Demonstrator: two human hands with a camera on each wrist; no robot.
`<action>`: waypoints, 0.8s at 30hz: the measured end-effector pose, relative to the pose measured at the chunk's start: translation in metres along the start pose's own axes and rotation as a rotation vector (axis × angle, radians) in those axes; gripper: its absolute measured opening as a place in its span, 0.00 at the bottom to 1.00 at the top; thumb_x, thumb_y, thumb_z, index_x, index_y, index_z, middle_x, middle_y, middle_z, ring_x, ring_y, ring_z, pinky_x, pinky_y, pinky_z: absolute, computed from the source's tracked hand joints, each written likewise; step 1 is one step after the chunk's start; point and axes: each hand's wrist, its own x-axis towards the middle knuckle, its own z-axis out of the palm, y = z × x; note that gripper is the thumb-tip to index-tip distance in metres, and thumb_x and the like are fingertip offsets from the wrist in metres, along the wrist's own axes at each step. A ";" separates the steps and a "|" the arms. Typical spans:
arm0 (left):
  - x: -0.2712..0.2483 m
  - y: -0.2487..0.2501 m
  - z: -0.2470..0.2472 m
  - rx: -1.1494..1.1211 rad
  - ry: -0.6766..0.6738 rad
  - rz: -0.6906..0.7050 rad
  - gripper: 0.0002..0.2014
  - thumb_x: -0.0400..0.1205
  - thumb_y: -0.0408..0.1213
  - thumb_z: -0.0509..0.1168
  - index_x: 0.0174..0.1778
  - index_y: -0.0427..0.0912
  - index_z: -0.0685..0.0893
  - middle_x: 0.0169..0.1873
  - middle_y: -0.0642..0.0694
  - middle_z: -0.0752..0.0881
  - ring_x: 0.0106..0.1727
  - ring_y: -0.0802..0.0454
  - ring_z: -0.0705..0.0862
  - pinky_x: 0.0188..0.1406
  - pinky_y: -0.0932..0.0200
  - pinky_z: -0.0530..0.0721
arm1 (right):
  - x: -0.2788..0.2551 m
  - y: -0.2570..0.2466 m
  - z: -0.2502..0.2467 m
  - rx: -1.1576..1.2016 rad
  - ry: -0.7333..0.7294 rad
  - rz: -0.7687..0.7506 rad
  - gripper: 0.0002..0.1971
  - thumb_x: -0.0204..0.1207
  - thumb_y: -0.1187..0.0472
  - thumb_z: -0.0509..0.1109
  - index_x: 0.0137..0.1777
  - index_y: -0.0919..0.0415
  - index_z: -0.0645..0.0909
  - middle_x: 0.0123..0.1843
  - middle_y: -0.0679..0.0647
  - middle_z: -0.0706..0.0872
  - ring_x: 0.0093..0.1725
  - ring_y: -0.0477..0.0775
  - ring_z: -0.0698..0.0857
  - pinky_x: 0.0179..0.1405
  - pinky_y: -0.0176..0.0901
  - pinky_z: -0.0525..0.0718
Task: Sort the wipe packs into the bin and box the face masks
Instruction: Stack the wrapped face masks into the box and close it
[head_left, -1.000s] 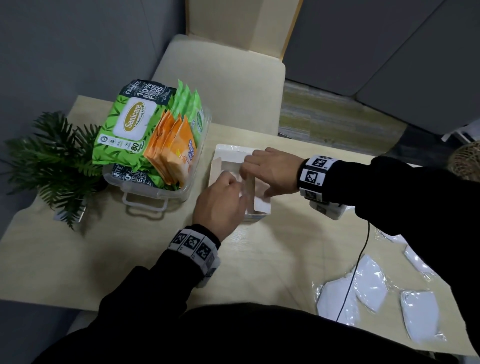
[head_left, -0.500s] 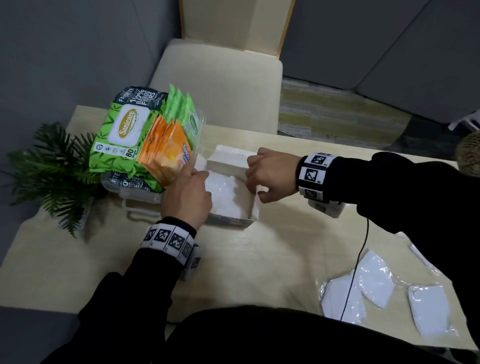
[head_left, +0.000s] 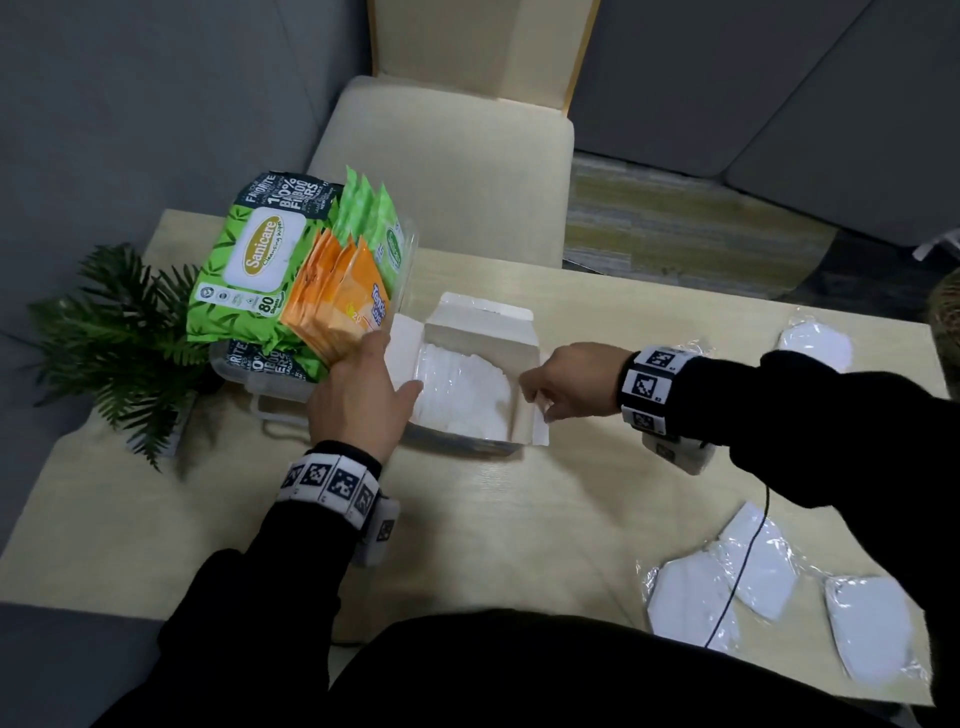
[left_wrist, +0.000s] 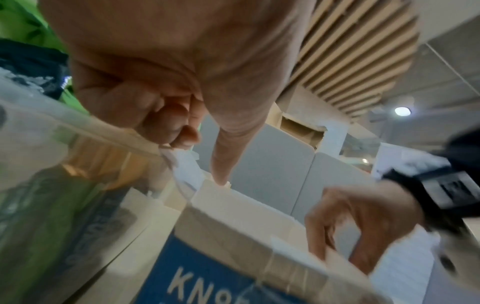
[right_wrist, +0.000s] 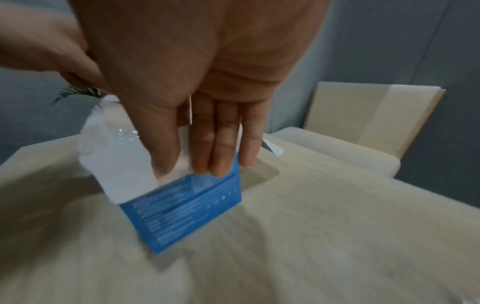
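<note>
A blue mask box (head_left: 519, 332) stands open mid-table with white masks (head_left: 462, 389) inside. My left hand (head_left: 387, 371) grips its left flap, fingers curled (left_wrist: 161, 123), thumb (left_wrist: 221, 179) on the box's edge. My right hand (head_left: 540, 400) pinches the right end flap between thumb and fingers (right_wrist: 221, 148), above the blue side (right_wrist: 187, 209). A clear bin (head_left: 270, 395) to the left holds a large green wipe pack (head_left: 249, 270), orange packs (head_left: 343, 301) and small green packs (head_left: 374, 223). Loose bagged masks (head_left: 691, 597) lie at the front right, one more (head_left: 815, 348) at the far right.
A potted green plant (head_left: 114, 338) stands at the table's left edge, beside the bin. A beige chair (head_left: 447, 166) faces the far side. A thin black cable (head_left: 743, 561) runs from my right wrist across the loose masks. Bare tabletop (head_left: 519, 519) lies between the box and me.
Both hands were together on top of the box; they have moved apart to its left and right flaps, and the box now stands open with the masks showing.
</note>
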 end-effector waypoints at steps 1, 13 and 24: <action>0.003 0.003 -0.004 0.010 0.002 -0.001 0.28 0.80 0.51 0.76 0.74 0.50 0.78 0.61 0.41 0.89 0.58 0.34 0.88 0.52 0.43 0.85 | -0.002 0.001 0.008 0.037 0.056 0.007 0.17 0.80 0.51 0.77 0.65 0.53 0.83 0.52 0.52 0.91 0.52 0.63 0.89 0.45 0.48 0.82; 0.013 0.070 0.011 0.050 -0.144 0.211 0.39 0.72 0.47 0.82 0.75 0.51 0.68 0.62 0.48 0.84 0.62 0.41 0.85 0.56 0.46 0.84 | -0.043 0.005 0.100 0.477 0.614 0.071 0.11 0.77 0.52 0.82 0.54 0.58 0.93 0.46 0.54 0.96 0.41 0.62 0.93 0.45 0.49 0.88; 0.022 0.091 -0.005 -0.075 -0.142 0.204 0.08 0.83 0.40 0.72 0.53 0.46 0.94 0.41 0.47 0.91 0.41 0.45 0.83 0.32 0.58 0.71 | -0.053 0.001 0.130 0.624 0.614 0.162 0.14 0.81 0.52 0.77 0.63 0.54 0.91 0.53 0.52 0.95 0.48 0.60 0.91 0.52 0.49 0.86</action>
